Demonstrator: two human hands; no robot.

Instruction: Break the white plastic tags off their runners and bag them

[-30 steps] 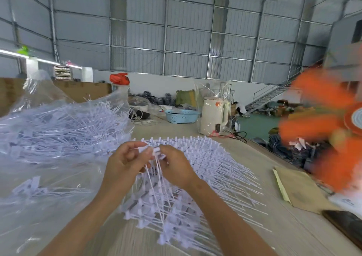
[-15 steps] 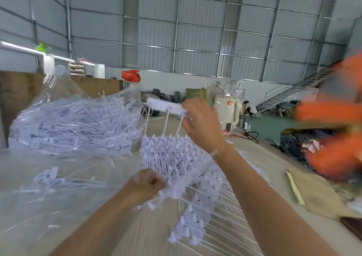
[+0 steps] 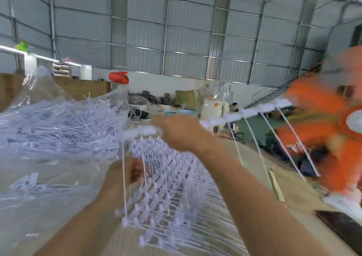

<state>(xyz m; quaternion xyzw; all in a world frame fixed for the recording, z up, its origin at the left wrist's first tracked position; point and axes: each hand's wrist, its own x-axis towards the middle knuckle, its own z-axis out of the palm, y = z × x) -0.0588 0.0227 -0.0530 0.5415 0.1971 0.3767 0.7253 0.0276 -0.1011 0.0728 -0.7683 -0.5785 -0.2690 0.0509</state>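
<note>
**A white runner is lifted over the pile of tags**

A long white runner (image 3: pixel 254 111) is held up in the air by the right hand (image 3: pixel 180 133), whose fingers are curled around its middle part. The runner is tilted, its right end higher, and it reaches from the left of the hand to the orange fan (image 3: pixel 333 138) (much blurred by motion). Several thin white stems hang down from the runner on both sides of the hand.

The left hand (image 3: pixel 125 175) is kept lower, at the left edge of the pile of white plastic tags (image 3: pixel 172 187) which lies on the wooden table (image 3: pixel 293 193). Its fingers are seen curled at the near stems, but the picture is blurred there and it cannot be told whether something is really pinched.

At the left a clear plastic bag (image 3: pixel 39 177) is spread on the table, and many loose white tags are seen through it, heaped in its upper part. Behind the right hand a white kettle (image 3: pixel 211 107) is standing on the table, near a blue basket.
</note>
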